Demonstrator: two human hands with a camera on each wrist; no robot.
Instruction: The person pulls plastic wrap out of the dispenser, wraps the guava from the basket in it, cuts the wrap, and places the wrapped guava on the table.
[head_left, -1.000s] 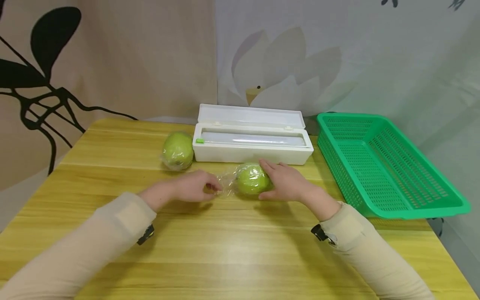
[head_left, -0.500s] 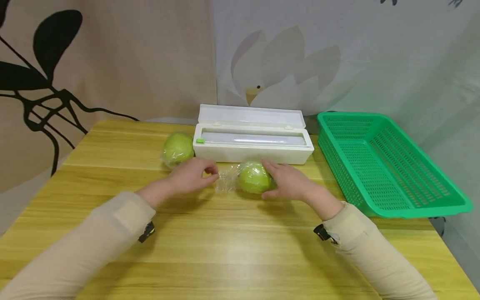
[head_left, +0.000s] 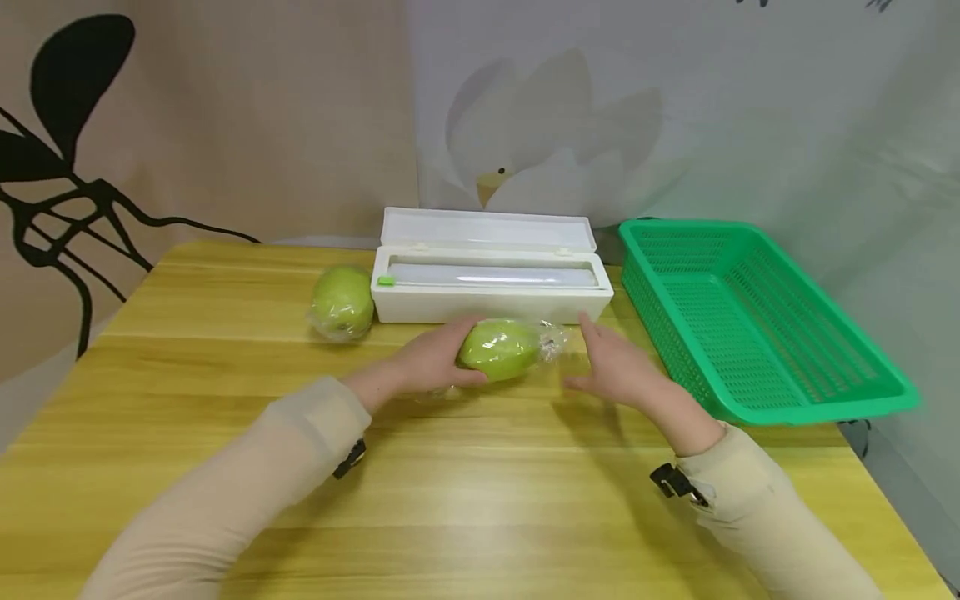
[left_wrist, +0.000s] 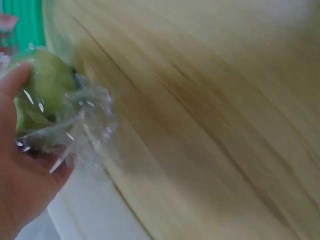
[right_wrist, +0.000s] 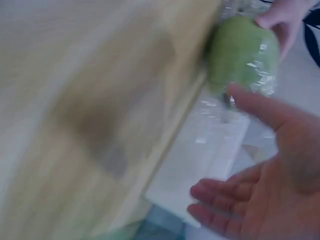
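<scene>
A round green fruit [head_left: 498, 350] wrapped in clear cling film is held in the left hand [head_left: 423, 358], its thumb and fingers round the fruit's left side. Loose film [left_wrist: 95, 115] sticks out from the fruit in the left wrist view. A twisted tail of film [head_left: 551, 340] points right, towards the right hand [head_left: 622, 367]. That hand is spread, thumb apart from the fingers, and grips nothing. In the right wrist view its palm [right_wrist: 280, 200] shows beside the wrapped fruit [right_wrist: 242, 55]. A second wrapped green fruit [head_left: 342, 302] rests on the table at the left.
Behind the hands stands a white cling film dispenser [head_left: 491, 305], lid up, with a film roll [head_left: 491, 276] inside. To the right is a green plastic basket [head_left: 817, 412]. The wooden table [head_left: 465, 517] ends at a printed curtain [head_left: 300, 125].
Earlier the right hand lay on the fruit's right side and the left was at the film on its left. Now the left hand grips the fruit, and the right has come away to the right.
</scene>
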